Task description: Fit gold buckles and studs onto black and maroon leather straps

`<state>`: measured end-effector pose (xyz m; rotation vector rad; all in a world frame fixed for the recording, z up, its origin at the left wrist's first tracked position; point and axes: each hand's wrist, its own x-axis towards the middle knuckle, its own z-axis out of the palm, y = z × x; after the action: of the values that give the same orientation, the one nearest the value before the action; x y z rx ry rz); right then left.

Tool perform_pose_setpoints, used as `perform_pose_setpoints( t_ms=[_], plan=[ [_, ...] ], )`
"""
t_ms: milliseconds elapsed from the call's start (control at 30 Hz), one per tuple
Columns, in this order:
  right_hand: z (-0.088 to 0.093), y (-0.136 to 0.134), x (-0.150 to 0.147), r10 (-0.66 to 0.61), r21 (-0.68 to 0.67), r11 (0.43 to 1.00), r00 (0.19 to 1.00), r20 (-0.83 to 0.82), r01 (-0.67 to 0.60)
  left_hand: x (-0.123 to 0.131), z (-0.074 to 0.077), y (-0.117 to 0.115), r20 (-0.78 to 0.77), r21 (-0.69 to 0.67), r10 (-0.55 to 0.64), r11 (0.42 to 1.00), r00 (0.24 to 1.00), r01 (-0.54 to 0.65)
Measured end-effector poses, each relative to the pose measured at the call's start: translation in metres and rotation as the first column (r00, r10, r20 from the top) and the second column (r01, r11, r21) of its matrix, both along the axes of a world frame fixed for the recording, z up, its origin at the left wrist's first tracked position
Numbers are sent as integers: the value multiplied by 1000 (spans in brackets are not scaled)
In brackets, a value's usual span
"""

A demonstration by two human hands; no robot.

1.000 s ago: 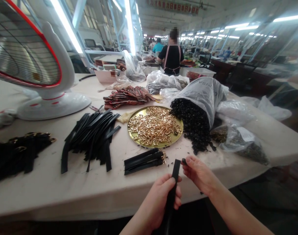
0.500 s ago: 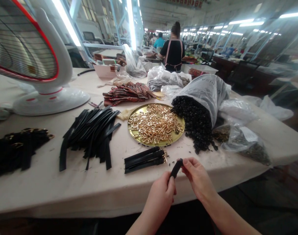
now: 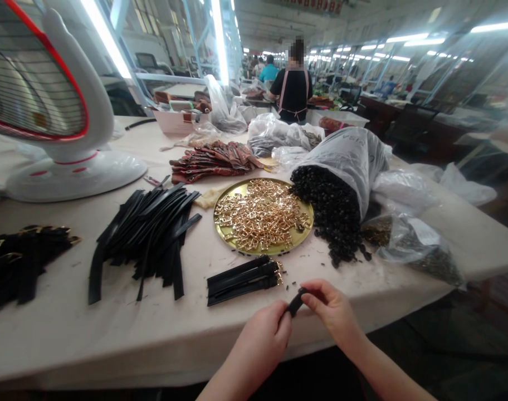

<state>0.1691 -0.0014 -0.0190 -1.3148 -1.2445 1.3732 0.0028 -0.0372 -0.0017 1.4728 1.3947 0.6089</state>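
Near the table's front edge, a black strap [image 3: 296, 304] is held between both hands. My left hand [image 3: 270, 328] is closed around its lower part. At its upper end, the thumb and fingers of my right hand [image 3: 326, 303] pinch it. Just beyond lies a small stack of black straps [image 3: 237, 284] with gold buckles at their right ends. Behind that stack stands a round gold tray [image 3: 221, 238] heaped with gold buckles [image 3: 262, 214]. Small black loops [image 3: 329, 206] spill from a plastic bag [image 3: 354, 159] to the right of the tray.
Loose black straps [image 3: 147, 236] lie left of the tray, with another dark pile [image 3: 26, 256] farther left. A white fan [image 3: 76, 170] stands at the back left. Reddish-brown pieces [image 3: 216, 160] and clear bags [image 3: 416, 245] sit around. Across the room, a person [image 3: 294, 92] faces away.
The view has shifted slightly. Both hands have come a little lower and to the left in the picture, still holding the black strap.
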Motion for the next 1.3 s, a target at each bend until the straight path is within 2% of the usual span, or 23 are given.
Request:
perform_pose_setpoints(
  t_ms=[200, 300, 433, 600, 700, 733, 800, 867, 933, 1033, 1133, 1200, 1300],
  plan=[
    [2, 1, -8, -24, -174, 985, 974, -223, -16, 7, -1, 5, 110, -88, 183, 981, 977, -174],
    [1, 4, -10, 19, -154, 987, 975, -220, -54, 5, -1, 10, 168, -123, 237, 968, 957, -218],
    [4, 15, -11, 180, -126, 973, 976, -123, -195, -3, 2, 13, 167, -116, 216, 973, 962, -198],
    [6, 22, -20, 302, -244, 897, 915, -267, -368, -10, -1, 20, 113, -91, 161, 984, 981, -151],
    [9, 40, -18, 380, -144, 906, 915, -134, -397, -15, -4, 28, 126, -57, 199, 980, 972, -193],
    [11, 52, -16, 379, -84, 921, 925, -34, -380, -17, -4, 30, 128, -49, 215, 976, 968, -211],
    [16, 82, -13, 286, 69, 947, 922, 262, -313, -20, -3, 34, 162, -64, 247, 969, 955, -240],
    [18, 114, -15, 138, 195, 940, 835, 533, -280, -21, -1, 35, 236, -111, 271, 962, 933, -251],
    [16, 138, -22, 79, 226, 927, 744, 663, -300, -19, 2, 34, 296, -148, 283, 957, 912, -249],
    [6, 154, -33, 104, 208, 923, 729, 677, -324, -14, 3, 28, 329, -178, 315, 946, 890, -269],
    [-1, 154, -37, 107, 229, 917, 754, 648, -327, -10, 1, 22, 345, -173, 363, 931, 866, -321],
    [0, 151, -35, 100, 253, 917, 790, 605, -310, -9, 1, 20, 361, -149, 384, 923, 850, -354],
    [12, 138, -28, 90, 293, 916, 851, 518, -275, -7, 6, 22, 410, -134, 415, 908, 812, -396]
  ],
)
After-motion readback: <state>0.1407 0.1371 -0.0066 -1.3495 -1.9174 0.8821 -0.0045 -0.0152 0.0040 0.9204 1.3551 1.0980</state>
